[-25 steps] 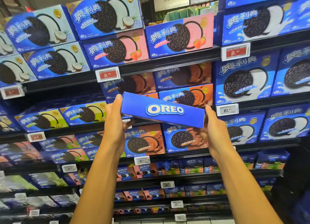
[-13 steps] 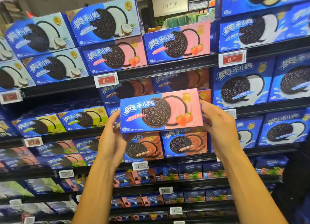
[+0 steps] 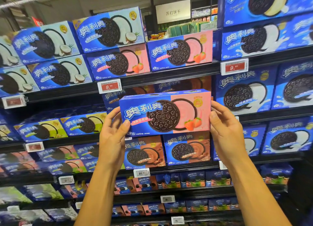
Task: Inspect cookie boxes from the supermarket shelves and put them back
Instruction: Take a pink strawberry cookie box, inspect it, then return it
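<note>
Head view: a rectangular, glossy cardboard strawberry cookie box [image 3: 165, 113], blue and pink front facing the camera, is held at centre before the shelves [image 3: 169, 73], left hand [image 3: 112, 137] gripping its nine o'clock end, right hand [image 3: 226, 132] gripping its three o'clock end.

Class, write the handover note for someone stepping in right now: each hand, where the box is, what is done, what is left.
Left hand: grips the left end of the strawberry cookie box, thumb on its front.
Right hand: grips the right end.
Box: held in the air, front face toward the camera, before the chocolate boxes.
Done: box is off the shelf and under inspection.
Left: finish looking, then return it, probably to the gap above the strawberry box on the upper shelf.
</note>
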`<action>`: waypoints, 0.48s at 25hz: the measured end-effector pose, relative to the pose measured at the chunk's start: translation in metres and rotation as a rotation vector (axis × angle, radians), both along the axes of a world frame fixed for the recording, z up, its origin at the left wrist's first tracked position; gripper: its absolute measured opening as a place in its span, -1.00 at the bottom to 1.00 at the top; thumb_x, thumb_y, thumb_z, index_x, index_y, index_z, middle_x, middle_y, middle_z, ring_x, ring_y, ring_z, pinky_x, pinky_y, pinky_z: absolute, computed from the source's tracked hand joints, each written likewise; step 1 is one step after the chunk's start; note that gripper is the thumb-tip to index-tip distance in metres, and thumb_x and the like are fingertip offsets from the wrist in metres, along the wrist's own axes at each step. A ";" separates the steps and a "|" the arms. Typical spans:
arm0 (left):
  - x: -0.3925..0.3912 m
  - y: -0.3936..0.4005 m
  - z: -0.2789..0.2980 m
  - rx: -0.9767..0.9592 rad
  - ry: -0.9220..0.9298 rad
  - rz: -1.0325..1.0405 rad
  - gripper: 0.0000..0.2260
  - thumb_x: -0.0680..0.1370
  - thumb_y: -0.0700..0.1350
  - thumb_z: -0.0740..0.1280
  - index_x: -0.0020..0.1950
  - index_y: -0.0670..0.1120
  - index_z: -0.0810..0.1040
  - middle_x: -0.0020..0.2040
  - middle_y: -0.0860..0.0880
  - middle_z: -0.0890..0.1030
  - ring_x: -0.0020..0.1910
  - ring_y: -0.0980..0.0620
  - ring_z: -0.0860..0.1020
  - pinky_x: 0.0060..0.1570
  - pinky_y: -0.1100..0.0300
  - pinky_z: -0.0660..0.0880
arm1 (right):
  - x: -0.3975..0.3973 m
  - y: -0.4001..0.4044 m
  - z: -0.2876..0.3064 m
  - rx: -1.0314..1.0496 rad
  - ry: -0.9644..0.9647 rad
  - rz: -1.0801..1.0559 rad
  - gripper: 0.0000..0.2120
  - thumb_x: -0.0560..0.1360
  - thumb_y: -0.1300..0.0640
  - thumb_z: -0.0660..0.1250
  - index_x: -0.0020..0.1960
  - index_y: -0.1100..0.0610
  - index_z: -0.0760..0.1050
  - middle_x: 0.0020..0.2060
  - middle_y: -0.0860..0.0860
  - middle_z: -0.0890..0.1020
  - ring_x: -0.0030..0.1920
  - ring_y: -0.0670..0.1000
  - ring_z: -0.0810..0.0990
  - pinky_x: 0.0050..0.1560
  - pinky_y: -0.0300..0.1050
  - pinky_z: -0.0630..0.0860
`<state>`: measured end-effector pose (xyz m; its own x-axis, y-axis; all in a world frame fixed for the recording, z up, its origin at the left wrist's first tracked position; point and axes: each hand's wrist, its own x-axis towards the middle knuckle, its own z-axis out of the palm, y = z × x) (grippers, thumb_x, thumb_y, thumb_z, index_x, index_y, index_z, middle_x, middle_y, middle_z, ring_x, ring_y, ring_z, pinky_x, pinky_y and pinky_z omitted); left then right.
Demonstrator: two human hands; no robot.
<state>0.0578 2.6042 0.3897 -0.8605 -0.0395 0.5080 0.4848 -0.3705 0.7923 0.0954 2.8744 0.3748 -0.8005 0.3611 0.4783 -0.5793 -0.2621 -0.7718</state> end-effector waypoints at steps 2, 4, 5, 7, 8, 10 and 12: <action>-0.001 -0.001 0.001 -0.078 0.038 0.049 -0.55 0.48 -0.23 0.38 0.31 0.12 0.49 0.29 0.03 0.60 0.29 0.03 0.55 0.12 0.21 0.55 | 0.001 0.003 0.002 0.036 0.051 -0.015 -0.75 0.46 -0.05 0.42 0.14 -0.17 0.65 0.10 -0.06 0.70 0.19 0.05 0.64 0.18 -0.06 0.59; -0.001 -0.002 0.002 -0.215 0.084 0.175 -0.48 0.50 -0.27 0.37 0.36 0.20 0.44 0.36 0.00 0.55 0.35 0.03 0.51 0.25 0.12 0.50 | 0.004 0.005 0.005 0.101 0.097 -0.072 -0.76 0.54 0.10 0.36 0.14 -0.16 0.63 0.07 -0.16 0.70 0.14 -0.11 0.64 0.13 -0.23 0.56; -0.001 -0.003 0.002 -0.284 0.122 0.241 -0.44 0.52 -0.30 0.37 0.35 0.26 0.44 0.37 0.04 0.54 0.36 0.06 0.49 0.30 0.11 0.47 | 0.004 0.006 0.006 0.126 0.101 -0.090 -0.72 0.56 0.21 0.34 0.15 -0.13 0.60 0.04 -0.21 0.70 0.10 -0.18 0.63 0.11 -0.27 0.55; -0.001 -0.002 0.001 -0.370 0.210 0.326 -0.36 0.53 -0.35 0.37 0.34 0.35 0.42 0.35 0.17 0.54 0.35 0.13 0.49 0.28 0.22 0.47 | 0.003 0.006 0.005 0.165 0.090 -0.117 -0.57 0.54 0.46 0.31 0.13 -0.07 0.54 -0.02 -0.22 0.70 0.04 -0.23 0.62 0.12 -0.26 0.55; -0.001 -0.001 0.001 -0.386 0.242 0.355 -0.35 0.54 -0.36 0.37 0.35 0.36 0.42 0.34 0.20 0.54 0.35 0.14 0.49 0.25 0.25 0.48 | 0.002 0.005 0.005 0.173 0.083 -0.124 -0.52 0.51 0.53 0.29 0.11 -0.06 0.52 -0.02 -0.20 0.69 0.04 -0.23 0.61 0.13 -0.25 0.54; -0.001 0.002 -0.001 -0.386 0.290 0.418 -0.37 0.53 -0.35 0.38 0.37 0.31 0.43 0.33 0.18 0.55 0.33 0.10 0.51 0.23 0.23 0.50 | 0.001 0.002 0.004 0.157 0.088 -0.122 -0.48 0.48 0.58 0.27 0.11 -0.02 0.50 0.03 -0.14 0.66 0.06 -0.22 0.62 0.15 -0.27 0.53; -0.002 0.004 -0.003 -0.350 0.321 0.470 -0.46 0.53 -0.28 0.40 0.38 0.23 0.46 0.30 0.16 0.58 0.30 0.06 0.55 0.22 0.18 0.53 | -0.001 0.000 0.003 0.127 0.112 -0.085 -0.49 0.47 0.60 0.27 0.13 0.02 0.50 0.09 -0.08 0.65 0.10 -0.19 0.63 0.14 -0.29 0.52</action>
